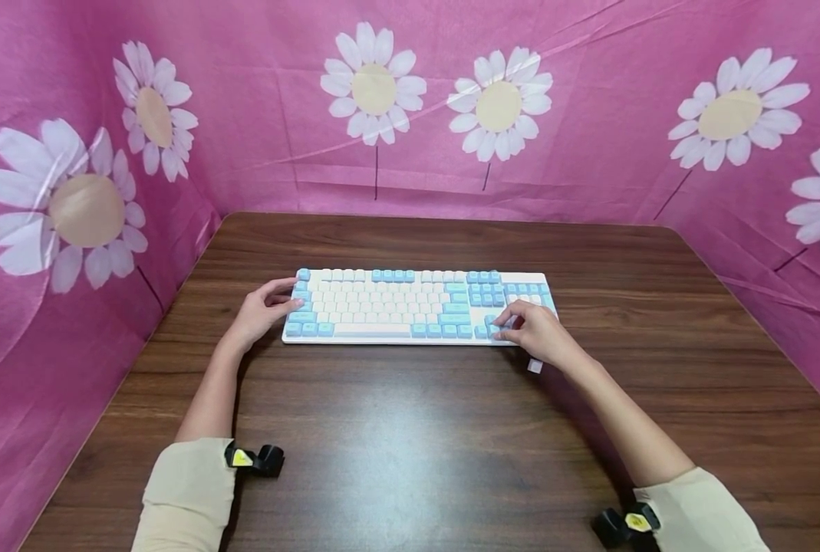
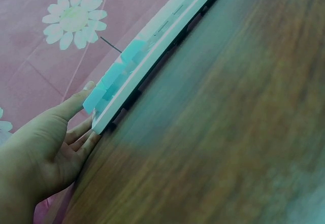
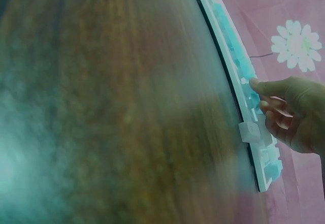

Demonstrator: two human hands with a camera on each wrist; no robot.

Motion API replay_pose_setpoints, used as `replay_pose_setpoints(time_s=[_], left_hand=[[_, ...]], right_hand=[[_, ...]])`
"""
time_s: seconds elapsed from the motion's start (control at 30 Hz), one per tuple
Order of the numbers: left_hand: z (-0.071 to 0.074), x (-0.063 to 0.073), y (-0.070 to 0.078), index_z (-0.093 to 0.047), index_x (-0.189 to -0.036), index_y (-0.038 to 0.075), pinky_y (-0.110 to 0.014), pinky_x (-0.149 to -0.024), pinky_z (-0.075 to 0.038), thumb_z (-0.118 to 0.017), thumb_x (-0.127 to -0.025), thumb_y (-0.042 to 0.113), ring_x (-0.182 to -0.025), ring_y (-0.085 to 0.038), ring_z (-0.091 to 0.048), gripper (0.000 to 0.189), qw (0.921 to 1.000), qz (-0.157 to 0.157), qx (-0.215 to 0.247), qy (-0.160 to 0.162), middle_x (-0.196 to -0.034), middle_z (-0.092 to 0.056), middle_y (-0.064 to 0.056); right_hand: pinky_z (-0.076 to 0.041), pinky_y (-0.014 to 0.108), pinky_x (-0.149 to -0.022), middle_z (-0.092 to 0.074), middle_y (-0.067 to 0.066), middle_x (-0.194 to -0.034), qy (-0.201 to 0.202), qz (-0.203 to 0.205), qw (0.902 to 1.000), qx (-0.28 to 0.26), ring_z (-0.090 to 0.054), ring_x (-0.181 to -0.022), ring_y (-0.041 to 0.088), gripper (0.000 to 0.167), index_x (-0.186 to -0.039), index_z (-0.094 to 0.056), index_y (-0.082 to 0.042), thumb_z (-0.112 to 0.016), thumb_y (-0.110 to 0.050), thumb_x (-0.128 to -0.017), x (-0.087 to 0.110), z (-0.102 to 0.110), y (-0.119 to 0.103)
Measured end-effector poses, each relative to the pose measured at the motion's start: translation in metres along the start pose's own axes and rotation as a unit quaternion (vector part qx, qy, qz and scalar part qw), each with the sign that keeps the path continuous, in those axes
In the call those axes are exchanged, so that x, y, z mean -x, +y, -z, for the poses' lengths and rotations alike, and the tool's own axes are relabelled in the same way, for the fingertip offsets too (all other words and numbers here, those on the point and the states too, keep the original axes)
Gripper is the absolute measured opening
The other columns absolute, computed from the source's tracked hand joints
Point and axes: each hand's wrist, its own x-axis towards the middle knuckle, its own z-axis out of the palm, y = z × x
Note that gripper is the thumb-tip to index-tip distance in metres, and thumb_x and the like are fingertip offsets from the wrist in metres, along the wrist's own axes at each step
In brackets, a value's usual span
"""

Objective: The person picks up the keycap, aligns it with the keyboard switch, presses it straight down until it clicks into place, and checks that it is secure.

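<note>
A white keyboard point(image 1: 382, 307) with white and light blue keycaps lies across the table. My left hand point(image 1: 261, 313) grips its left end; in the left wrist view the thumb point(image 2: 87, 88) lies against the blue keycaps point(image 2: 112, 75) and the other fingers are at the side and lower edge. My right hand point(image 1: 537, 331) is over the keyboard's right part, thumb and forefinger pinching at a blue keycap point(image 1: 490, 320) among the arrow keys. The other fingers bend in toward the palm and hide part of the number keys. A loose white keycap point(image 1: 535, 366) lies just in front of the keyboard, below the right hand.
The brown wooden table point(image 1: 396, 429) extends around the keyboard on all sides. A pink cloth point(image 1: 437, 176) with white flowers hangs behind and at both sides. Small black devices point(image 1: 269, 460) are strapped at both sleeves.
</note>
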Motion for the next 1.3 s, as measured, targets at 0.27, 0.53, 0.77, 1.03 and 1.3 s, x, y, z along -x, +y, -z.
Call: replay_pose_setpoints(time_s=[0.27, 0.53, 0.77, 1.03, 1.3], left_hand=[[-0.002, 0.017, 0.038, -0.042, -0.132, -0.006, -0.022, -0.078, -0.039, -0.060, -0.090, 0.010, -0.113, -0.039, -0.043, 0.049, 0.9998, 0.004, 0.014, -0.011, -0.131, -0.043, -0.027], [0.000, 0.005, 0.013, -0.044, -0.133, -0.001, -0.019, -0.076, -0.040, -0.063, -0.088, 0.016, -0.112, -0.034, -0.045, 0.051, 0.9998, 0.006, 0.019, -0.006, -0.131, -0.044, -0.022], [0.000, 0.000, 0.000, -0.045, -0.134, 0.004, -0.025, -0.080, -0.041, -0.065, -0.087, 0.026, -0.112, -0.032, -0.046, 0.055, 1.0000, 0.002, 0.001, -0.001, -0.131, -0.046, -0.018], [0.001, 0.000, 0.000, -0.045, -0.134, 0.005, -0.033, -0.084, -0.040, -0.065, -0.087, 0.028, -0.112, -0.031, -0.046, 0.056, 1.0000, 0.004, -0.006, -0.001, -0.131, -0.045, -0.016], [0.000, 0.000, 0.000, -0.046, -0.134, 0.005, -0.031, -0.083, -0.040, -0.065, -0.087, 0.028, -0.112, -0.030, -0.047, 0.056, 0.9999, 0.004, -0.009, 0.000, -0.131, -0.046, -0.016]], right_hand=[[-0.044, 0.030, -0.060, -0.063, 0.002, -0.081, -0.006, 0.001, 1.0000, -0.006, -0.056, -0.068, 0.015, 0.011, -0.081, -0.067, -0.007, -0.076, -0.007, -0.074, 0.001, 0.000, 0.003], [-0.044, 0.026, -0.058, -0.063, 0.004, -0.082, -0.007, 0.001, 0.9997, -0.025, -0.056, -0.067, 0.015, 0.012, -0.081, -0.067, -0.006, -0.077, -0.007, -0.074, 0.002, 0.002, 0.003], [-0.044, 0.026, -0.058, -0.063, 0.005, -0.082, -0.013, 0.002, 0.9995, -0.029, -0.055, -0.066, 0.015, 0.012, -0.081, -0.066, -0.005, -0.076, -0.005, -0.074, 0.002, 0.002, 0.003], [-0.044, 0.027, -0.059, -0.062, 0.003, -0.081, -0.015, 0.014, 0.9996, -0.020, -0.054, -0.067, 0.015, 0.013, -0.080, -0.066, -0.006, -0.077, -0.005, -0.073, 0.001, 0.003, 0.000], [-0.044, 0.028, -0.059, -0.063, 0.005, -0.082, -0.017, 0.016, 0.9995, -0.019, -0.055, -0.066, 0.016, 0.013, -0.079, -0.064, -0.005, -0.076, -0.003, -0.074, 0.001, 0.003, 0.001]])
